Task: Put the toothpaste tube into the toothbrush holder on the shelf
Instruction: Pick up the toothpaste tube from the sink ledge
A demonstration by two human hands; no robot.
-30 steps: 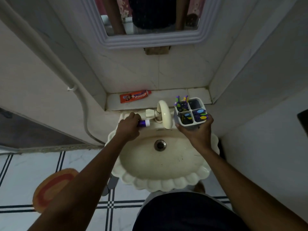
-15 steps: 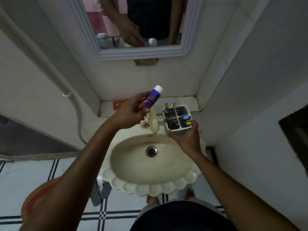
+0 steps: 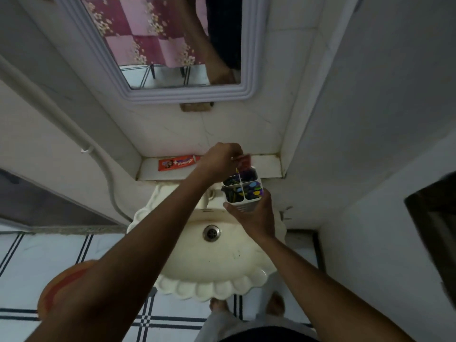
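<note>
My right hand (image 3: 254,215) grips a white four-compartment toothbrush holder (image 3: 243,191) from below, held above the back rim of the sink. My left hand (image 3: 219,160) is over the holder's far compartments, fingers pinched on the red crimped end of a toothpaste tube (image 3: 243,162). The tube points down into a far compartment, and its lower part is hidden inside the holder. A second, orange-red toothpaste tube (image 3: 178,162) lies flat on the tiled shelf (image 3: 269,166) behind the sink.
A cream scalloped sink (image 3: 214,262) with a drain (image 3: 211,232) is below my hands. A framed mirror (image 3: 172,58) hangs above the shelf. Walls close in left and right. A pipe (image 3: 108,183) runs down the left wall. An orange mat (image 3: 61,285) lies on the tiled floor.
My left hand lifted the tube from the sink's back rim, turned it cap-down and lowered it into the holder. My right hand kept hold of the holder.
</note>
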